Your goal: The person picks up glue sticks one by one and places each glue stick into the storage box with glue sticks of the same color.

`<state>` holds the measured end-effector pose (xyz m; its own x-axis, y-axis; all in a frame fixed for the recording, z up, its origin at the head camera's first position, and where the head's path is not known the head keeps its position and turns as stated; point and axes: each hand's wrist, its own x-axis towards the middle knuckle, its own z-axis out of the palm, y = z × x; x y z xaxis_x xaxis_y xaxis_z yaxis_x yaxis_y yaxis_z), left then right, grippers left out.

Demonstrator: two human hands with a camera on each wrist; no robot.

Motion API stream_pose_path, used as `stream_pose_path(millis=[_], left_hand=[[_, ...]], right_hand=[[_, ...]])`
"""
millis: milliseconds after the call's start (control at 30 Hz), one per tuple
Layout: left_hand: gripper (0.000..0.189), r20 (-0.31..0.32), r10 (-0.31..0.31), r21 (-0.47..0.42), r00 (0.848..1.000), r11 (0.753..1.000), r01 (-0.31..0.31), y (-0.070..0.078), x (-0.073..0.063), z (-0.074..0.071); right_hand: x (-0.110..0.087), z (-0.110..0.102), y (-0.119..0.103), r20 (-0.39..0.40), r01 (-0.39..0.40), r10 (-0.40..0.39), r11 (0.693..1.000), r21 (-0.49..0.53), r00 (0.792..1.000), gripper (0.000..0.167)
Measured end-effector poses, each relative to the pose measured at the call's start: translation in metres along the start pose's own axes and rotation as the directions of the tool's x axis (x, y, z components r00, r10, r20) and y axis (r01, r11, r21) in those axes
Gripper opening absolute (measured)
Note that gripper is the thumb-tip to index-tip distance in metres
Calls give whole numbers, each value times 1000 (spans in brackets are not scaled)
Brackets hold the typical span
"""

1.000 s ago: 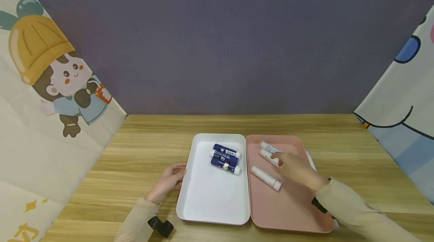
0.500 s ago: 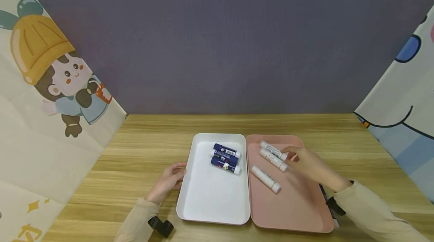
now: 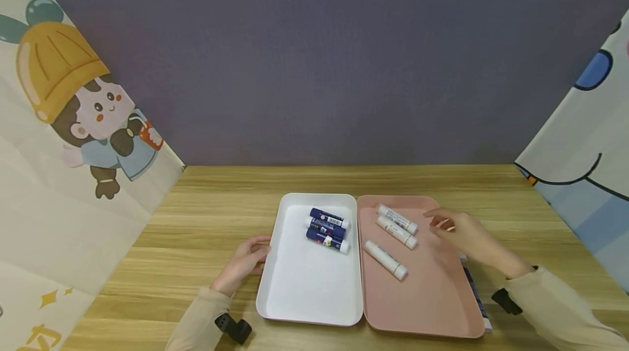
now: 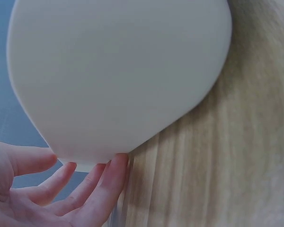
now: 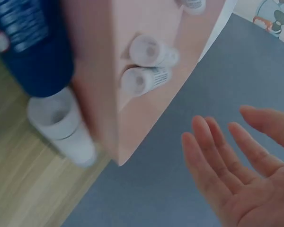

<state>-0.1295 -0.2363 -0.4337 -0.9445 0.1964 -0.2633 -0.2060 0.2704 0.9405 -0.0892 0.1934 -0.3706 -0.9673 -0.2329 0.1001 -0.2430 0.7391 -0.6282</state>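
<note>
My left hand (image 3: 243, 265) is at the left wall of a white tray (image 3: 309, 296). In the left wrist view its fingertips (image 4: 114, 163) touch the tray's outer side, thumb tip at the edge. Three navy glue sticks with white ends lie side by side in that tray, the nearest navy glue stick (image 3: 324, 239) slightly slanted. My right hand (image 3: 459, 231), fingers loosely bent and holding nothing, hovers over the right side of a pink tray (image 3: 417, 307). Inside lie three white glue sticks: two together at the back, and a front white glue stick (image 3: 385, 260) apart from them.
The two trays stand side by side on a wooden table (image 3: 216, 187). Along the pink tray's right outer wall lie a blue glue stick (image 5: 35, 52) and a white tube-shaped piece (image 5: 61, 125). A grey panel (image 3: 314, 67) rises behind the table, with printed cloths at both sides.
My right hand has moved right, away from the back pair of white glue sticks, uncovering their ends. My left hand and the trays have stayed put.
</note>
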Motion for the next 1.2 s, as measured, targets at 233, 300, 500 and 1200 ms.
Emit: stream_pose_path(millis=[233, 300, 500, 1200], left_hand=[[36, -8, -8, -2, 1000, 1000, 8, 0, 1, 1], [36, -13, -9, 2, 1000, 1000, 9, 0, 1, 1], [36, -11, -3, 4, 1000, 1000, 3, -1, 1, 1], [35, -1, -3, -15, 1000, 1000, 3, -2, 3, 0]], right_hand=[[-3, -5, 18, -72, -23, 20, 999, -36, 997, 32], [-3, -6, 23, -91, -33, 30, 999, -31, 995, 32], [-6, -9, 35, -127, -75, 72, 997, -23, 989, 34], [-9, -7, 58, -31, -239, 238, 971, -33, 971, 44]])
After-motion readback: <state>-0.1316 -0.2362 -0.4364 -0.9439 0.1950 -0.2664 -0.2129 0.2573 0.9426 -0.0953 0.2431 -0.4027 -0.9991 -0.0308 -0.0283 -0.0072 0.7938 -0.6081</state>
